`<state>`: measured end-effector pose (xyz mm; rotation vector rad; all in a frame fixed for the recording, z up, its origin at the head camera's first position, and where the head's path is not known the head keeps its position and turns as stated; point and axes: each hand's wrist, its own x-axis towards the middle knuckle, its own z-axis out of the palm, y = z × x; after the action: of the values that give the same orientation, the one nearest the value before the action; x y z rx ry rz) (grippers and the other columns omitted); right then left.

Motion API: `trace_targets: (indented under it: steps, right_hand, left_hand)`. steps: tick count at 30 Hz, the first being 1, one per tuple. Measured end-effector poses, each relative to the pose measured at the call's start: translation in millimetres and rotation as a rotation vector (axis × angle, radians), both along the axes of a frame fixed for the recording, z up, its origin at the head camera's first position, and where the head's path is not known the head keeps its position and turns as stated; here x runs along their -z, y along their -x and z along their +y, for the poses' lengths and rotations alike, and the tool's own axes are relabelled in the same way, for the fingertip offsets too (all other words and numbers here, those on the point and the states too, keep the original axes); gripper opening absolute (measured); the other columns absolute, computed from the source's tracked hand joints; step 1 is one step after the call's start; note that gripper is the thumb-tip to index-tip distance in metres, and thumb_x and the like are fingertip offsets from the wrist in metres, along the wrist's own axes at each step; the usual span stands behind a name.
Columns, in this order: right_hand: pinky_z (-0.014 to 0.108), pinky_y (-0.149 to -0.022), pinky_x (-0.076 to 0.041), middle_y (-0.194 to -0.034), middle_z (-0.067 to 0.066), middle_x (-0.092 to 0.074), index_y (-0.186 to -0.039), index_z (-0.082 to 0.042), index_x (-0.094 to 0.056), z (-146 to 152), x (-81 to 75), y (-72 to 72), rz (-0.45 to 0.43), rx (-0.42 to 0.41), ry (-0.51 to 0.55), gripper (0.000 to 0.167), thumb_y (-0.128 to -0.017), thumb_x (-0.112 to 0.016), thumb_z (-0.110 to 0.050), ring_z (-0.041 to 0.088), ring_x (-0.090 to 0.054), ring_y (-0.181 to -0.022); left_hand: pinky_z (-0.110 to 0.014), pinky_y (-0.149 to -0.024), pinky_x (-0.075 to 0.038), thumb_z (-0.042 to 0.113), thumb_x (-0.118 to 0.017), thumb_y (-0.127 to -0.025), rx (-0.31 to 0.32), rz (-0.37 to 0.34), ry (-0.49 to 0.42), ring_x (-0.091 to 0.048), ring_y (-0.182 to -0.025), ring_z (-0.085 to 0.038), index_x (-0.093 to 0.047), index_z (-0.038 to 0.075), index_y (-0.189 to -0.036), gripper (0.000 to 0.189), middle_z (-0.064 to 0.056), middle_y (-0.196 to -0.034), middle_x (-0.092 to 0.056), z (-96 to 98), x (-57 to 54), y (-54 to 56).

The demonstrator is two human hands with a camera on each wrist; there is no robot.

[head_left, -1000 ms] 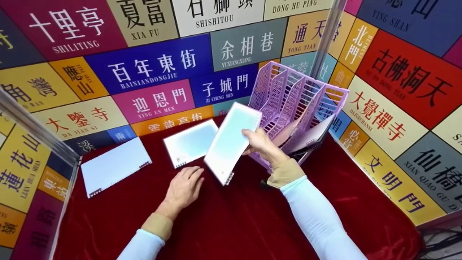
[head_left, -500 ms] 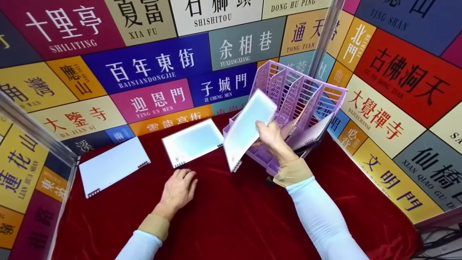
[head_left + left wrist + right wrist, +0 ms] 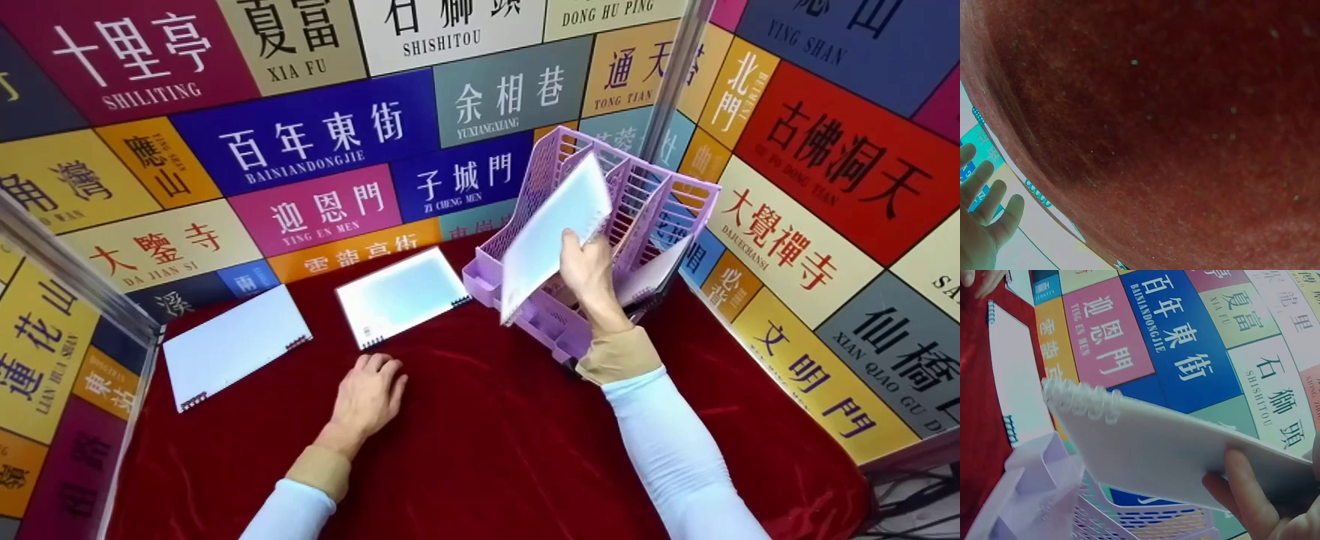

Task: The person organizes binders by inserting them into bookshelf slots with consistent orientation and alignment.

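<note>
In the head view my right hand (image 3: 589,274) grips a white spiral notebook (image 3: 551,232) by its right side, thumb on its face. The notebook stands tilted in front of the purple file rack (image 3: 484,270), covering part of its left compartments. Clear spiral rings show at the notebook's corner in the right wrist view, with fingers (image 3: 1247,489) under it. My left hand (image 3: 367,397) rests on the red cloth, fingers relaxed, holding nothing. Just beyond it lies a second white spiral notebook (image 3: 401,296). Farther left lies another white spiral notebook (image 3: 232,349).
Another notebook (image 3: 652,274) leans in the rack's right compartment. Red velvet cloth (image 3: 480,450) covers the table. Panels with printed place names (image 3: 300,154) wall in the back and sides, and a metal post (image 3: 671,90) rises behind the rack.
My right hand has carried the notebook up and to the right, from beside the middle notebook to the front of the rack. My left hand has drawn back slightly from the middle notebook.
</note>
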<state>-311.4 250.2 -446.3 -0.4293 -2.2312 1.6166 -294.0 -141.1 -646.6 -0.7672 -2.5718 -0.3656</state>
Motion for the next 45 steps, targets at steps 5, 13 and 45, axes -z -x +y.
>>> trace_targets:
  steps: [5, 13, 45]
  right_hand:
    - [0.048, -0.099, -0.056, -0.097, 0.012, -0.064, -0.107, -0.005, -0.063, 4.6, -4.6, -0.2, 0.087, 0.089, -0.057, 0.025, -0.112, -0.046, -0.022, 0.031, -0.064, -0.095]
    - [0.055, -0.127, -0.047, -0.143, 0.032, -0.07, -0.148, 0.007, -0.062, 8.3, -10.4, -2.9, 0.208, 0.246, -0.148, 0.047, -0.11, -0.049, -0.018, 0.049, -0.066, -0.139]
    - [0.04, -0.14, -0.035, -0.176, 0.023, -0.041, -0.173, -0.001, -0.037, -1.8, 20.9, 42.6, 0.469, 0.506, -0.391, 0.061, -0.118, -0.044, -0.025, 0.037, -0.044, -0.165]
  left_hand:
    - [-0.053, -0.083, -0.067, 0.027, -0.079, -0.104, -0.01, -0.005, 0.002, -0.071, -0.111, -0.038, -0.08, 0.009, -0.117, 0.022, -0.014, -0.12, -0.079, 0.1, 2.1, -0.1]
    - [-0.054, -0.083, -0.067, 0.028, -0.079, -0.104, -0.023, -0.025, 0.004, -0.071, -0.114, -0.038, -0.08, 0.008, -0.118, 0.024, -0.014, -0.121, -0.079, 2.0, 3.5, -1.3]
    - [-0.052, -0.085, -0.067, 0.034, -0.074, -0.108, -0.024, -0.028, 0.007, -0.071, -0.114, -0.037, -0.08, 0.009, -0.123, 0.03, -0.013, -0.124, -0.08, 29.7, 0.2, 6.1]
